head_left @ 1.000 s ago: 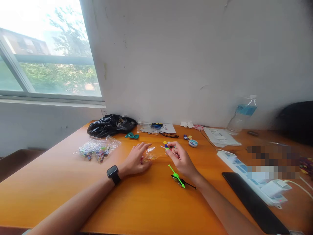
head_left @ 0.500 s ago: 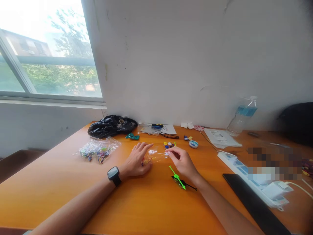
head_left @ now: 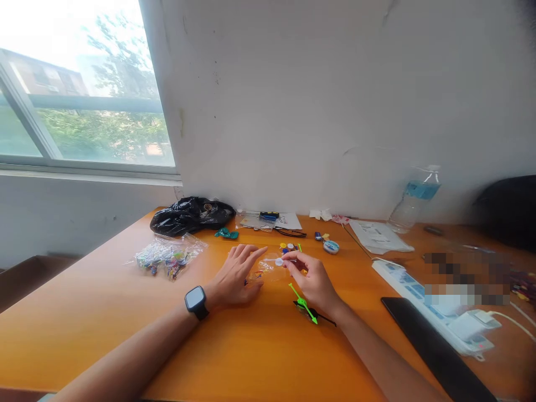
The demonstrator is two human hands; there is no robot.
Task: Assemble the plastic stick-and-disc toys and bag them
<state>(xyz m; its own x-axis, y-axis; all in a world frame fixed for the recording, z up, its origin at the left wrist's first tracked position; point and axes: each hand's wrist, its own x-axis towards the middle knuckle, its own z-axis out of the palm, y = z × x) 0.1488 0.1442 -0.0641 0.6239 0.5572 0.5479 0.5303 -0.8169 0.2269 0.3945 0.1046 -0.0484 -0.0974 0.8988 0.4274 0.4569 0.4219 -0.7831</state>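
My right hand (head_left: 312, 279) pinches a white plastic spinner arrow (head_left: 279, 261) between thumb and fingertips, its round centre facing me. Below it lies a small clear plastic bag (head_left: 270, 271) with a few coloured bits. My left hand (head_left: 237, 276), wearing a watch on its wrist, rests at the bag's left edge with fingers spread; whether it touches the bag I cannot tell. A bright green spinner arrow (head_left: 304, 303) lies over a black one (head_left: 324, 318) just under my right hand. Behind the right fingertips sit several small coloured discs (head_left: 290, 247), partly hidden.
On the left lies a clear bag of colourful pieces (head_left: 170, 257), with a black plastic bag (head_left: 190, 216) behind it. A power strip (head_left: 419, 293) and a dark flat slab (head_left: 427, 340) run along the right. Farther back stands a water bottle (head_left: 408, 204).
My right hand has shifted slightly left, and the white spinner arrow has turned so its round centre shows. The small clear bag now looks spread farther right. My left hand has barely moved.
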